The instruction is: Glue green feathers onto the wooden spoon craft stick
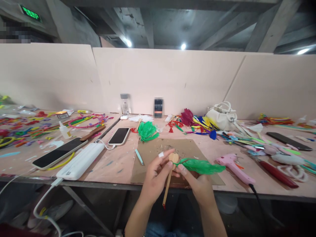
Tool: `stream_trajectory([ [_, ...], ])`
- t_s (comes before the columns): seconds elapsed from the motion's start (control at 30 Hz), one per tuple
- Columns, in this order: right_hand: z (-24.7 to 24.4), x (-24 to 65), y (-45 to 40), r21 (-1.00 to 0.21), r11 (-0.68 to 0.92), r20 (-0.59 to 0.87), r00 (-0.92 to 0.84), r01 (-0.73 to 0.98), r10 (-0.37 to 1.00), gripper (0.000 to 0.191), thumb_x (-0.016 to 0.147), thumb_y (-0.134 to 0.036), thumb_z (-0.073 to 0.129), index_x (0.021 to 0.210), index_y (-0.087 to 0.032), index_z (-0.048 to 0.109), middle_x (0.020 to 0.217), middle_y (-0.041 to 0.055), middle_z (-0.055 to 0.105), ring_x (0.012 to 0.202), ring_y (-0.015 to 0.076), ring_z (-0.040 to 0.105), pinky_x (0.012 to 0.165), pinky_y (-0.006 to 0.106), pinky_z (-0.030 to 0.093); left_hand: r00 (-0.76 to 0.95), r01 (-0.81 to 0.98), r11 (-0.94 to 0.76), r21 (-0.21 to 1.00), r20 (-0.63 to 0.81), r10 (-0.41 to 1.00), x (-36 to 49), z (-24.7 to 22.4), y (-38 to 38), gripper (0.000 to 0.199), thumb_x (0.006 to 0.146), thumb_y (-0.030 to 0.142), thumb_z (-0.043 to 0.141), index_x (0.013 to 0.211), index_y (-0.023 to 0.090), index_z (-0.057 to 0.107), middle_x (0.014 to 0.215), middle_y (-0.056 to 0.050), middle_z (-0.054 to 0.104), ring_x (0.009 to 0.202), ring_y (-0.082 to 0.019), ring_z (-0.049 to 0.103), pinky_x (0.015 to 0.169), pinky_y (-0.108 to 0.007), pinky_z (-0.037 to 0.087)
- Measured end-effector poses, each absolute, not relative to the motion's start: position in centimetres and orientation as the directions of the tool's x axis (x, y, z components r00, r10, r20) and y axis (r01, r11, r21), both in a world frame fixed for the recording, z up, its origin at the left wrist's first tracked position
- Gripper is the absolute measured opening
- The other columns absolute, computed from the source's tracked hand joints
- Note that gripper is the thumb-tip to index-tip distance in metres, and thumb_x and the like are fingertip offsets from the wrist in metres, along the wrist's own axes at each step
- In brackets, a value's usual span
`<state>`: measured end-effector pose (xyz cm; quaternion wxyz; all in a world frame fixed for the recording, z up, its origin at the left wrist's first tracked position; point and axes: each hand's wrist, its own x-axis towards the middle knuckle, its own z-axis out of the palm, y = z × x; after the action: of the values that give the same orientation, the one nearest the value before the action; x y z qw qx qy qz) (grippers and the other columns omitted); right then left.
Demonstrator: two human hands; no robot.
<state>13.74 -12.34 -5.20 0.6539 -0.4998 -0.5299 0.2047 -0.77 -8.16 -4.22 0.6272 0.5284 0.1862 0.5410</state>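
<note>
You've got the wooden stick [169, 184] pinched in your left hand [155, 177], grip closed round the shaft just under its rounded wooden head [174, 158], and the stick hangs down past the front edge of the desk [118, 168] with its red tip low at 6 o'clock. Your right hand [199, 184] has its fingertips closed on the quill end of a single green feather [201, 166], pressing it right against that wooden head; the plume trails off toward 3 o'clock. As far as I can judge, this is early going: one feather meeting the head, no others fixed on it that I can see, and a whole bunch of green feathers [147, 131] waiting at 12 o'clock beyond the cardboard mat [158, 148]. The pink glue gun [233, 166] lies just beside your right hand at 3 o'clock, its cord dropping over the desk edge, so mind that when you swing outward. At 9 o'clock the white power bank [81, 161] and two phones [59, 153] sit near the front edge, well apart from your hands. A small teal tool [139, 157] lies at 11 o'clock beside the mat. Your best open room is the mat itself, straight ahead; to the right the desk is crowded with coloured feathers [199, 123] and a white handbag [222, 117] farther back.
</note>
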Motion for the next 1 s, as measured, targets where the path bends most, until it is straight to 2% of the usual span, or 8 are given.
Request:
stream_trajectory([
  [0.1, -5.4, 13.9, -12.3, -0.875, 0.439, 0.484, 0.328, 0.205, 0.811, 0.022, 0.091, -0.045, 0.077, 0.091, -0.023, 0.08, 0.097, 0.0073, 0.077, 0.102, 0.0317, 0.07, 0.108, 0.047, 0.051, 0.342, -0.482, -0.13, 0.866, 0.323, 0.882, -0.8, -4.2, -8.0, 0.037, 0.093, 0.036, 0.077, 0.129, 0.027, 0.076, 0.117, -0.01, 0.079, 0.082, -0.017, 0.077, 0.075, -0.026, 0.065],
  [0.23, -5.5, 13.9, -12.3, -0.932, 0.35, 0.331, 0.168, -0.095, 0.928, 0.034, 0.092, -0.05, 0.079, 0.112, -0.023, 0.075, 0.107, 0.0076, 0.075, 0.094, 0.0285, 0.072, 0.082, 0.038, 0.062, 0.271, -0.533, -0.091, 0.841, 0.271, 0.924, -0.5, -3.8, -7.8, 0.043, 0.088, 0.037, 0.082, 0.129, 0.026, 0.076, 0.098, -0.007, 0.08, 0.08, -0.018, 0.077, 0.074, -0.025, 0.064],
  [0.43, -4.5, 13.6, -11.9, -0.902, 0.33, 0.3, -0.143, 0.279, 0.943, 0.017, 0.089, -0.033, 0.073, 0.083, -0.017, 0.074, 0.074, 0.0008, 0.066, 0.064, 0.0152, 0.055, 0.057, 0.022, 0.04, 0.126, -0.555, -0.046, 0.83, 0.138, 0.982, 0.3, -3.4, -7.5, 0.063, 0.079, 0.042, 0.088, 0.137, 0.025, 0.071, 0.087, -0.004, 0.079, 0.075, -0.018, 0.078, 0.069, -0.024, 0.063],
  [0.7, -4.6, 13.4, -11.4, -0.925, 0.27, 0.256, -0.086, 0.268, 0.963, 0.024, 0.091, -0.036, 0.066, 0.077, -0.017, 0.073, 0.069, 0.0007, 0.066, 0.061, 0.0154, 0.056, 0.056, 0.023, 0.038, 0.216, -0.496, -0.068, 0.865, 0.199, 0.956, 0.2, -3.5, -7.3, 0.061, 0.087, 0.047, 0.08, 0.143, 0.026, 0.067, 0.118, -0.01, 0.079, 0.097, -0.024, 0.079, 0.088, -0.032, 0.064],
  [0.8, -4.9, 13.7, -11.4, -0.932, 0.268, 0.253, -0.089, 0.245, 0.963, 0.031, 0.093, -0.043, 0.067, 0.076, -0.017, 0.07, 0.071, 0.0033, 0.069, 0.064, 0.0185, 0.062, 0.059, 0.024, 0.043, 0.226, -0.343, -0.193, 0.919, 0.28, 0.933, -1.3, -2.7, -6.7, 0.053, 0.093, 0.049, 0.072, 0.141, 0.026, 0.068, 0.126, -0.009, 0.077, 0.107, -0.025, 0.076, 0.092, -0.033, 0.062],
  [0.87, -5.1, 13.9, -11.5, -0.939, 0.25, 0.237, -0.085, 0.235, 0.968, 0.038, 0.096, -0.049, 0.066, 0.076, -0.017, 0.068, 0.069, 0.0037, 0.067, 0.064, 0.0196, 0.063, 0.06, 0.025, 0.044, 0.177, -0.169, -0.338, 0.926, 0.366, 0.914, -3.1, -1.3, -5.7, 0.047, 0.091, 0.049, 0.071, 0.13, 0.022, 0.074, 0.111, -0.01, 0.081, 0.095, -0.024, 0.077, 0.082, -0.032, 0.062],
  [0.93, -5.4, 14.1, -11.6, -0.948, 0.233, 0.223, -0.07, 0.216, 0.972, 0.044, 0.098, -0.055, 0.065, 0.076, -0.017, 0.066, 0.068, 0.0031, 0.065, 0.064, 0.0195, 0.062, 0.059, 0.024, 0.045, 0.09, 0.084, -0.511, 0.855, 0.504, 0.859, -5.4, 1.0, -4.0, 0.03, 0.09, 0.045, 0.069, 0.096, 0.018, 0.081, 0.084, -0.006, 0.079, 0.075, -0.02, 0.073, 0.073, -0.028, 0.058],
  [1.0, -5.9, 14.3, -11.6, -0.958, 0.211, 0.203, -0.06, 0.194, 0.977, 0.048, 0.1, -0.059, 0.064, 0.076, -0.018, 0.065, 0.068, 0.0019, 0.061, 0.065, 0.0186, 0.06, 0.058, 0.023, 0.044, 0.072, 0.359, -0.581, 0.73, 0.599, 0.797, -8.2, 3.7, -1.9, 0.036, 0.091, 0.042, 0.063, 0.066, 0.018, 0.071, 0.067, -0.004, 0.072, 0.067, -0.018, 0.067, 0.064, -0.026, 0.05],
])
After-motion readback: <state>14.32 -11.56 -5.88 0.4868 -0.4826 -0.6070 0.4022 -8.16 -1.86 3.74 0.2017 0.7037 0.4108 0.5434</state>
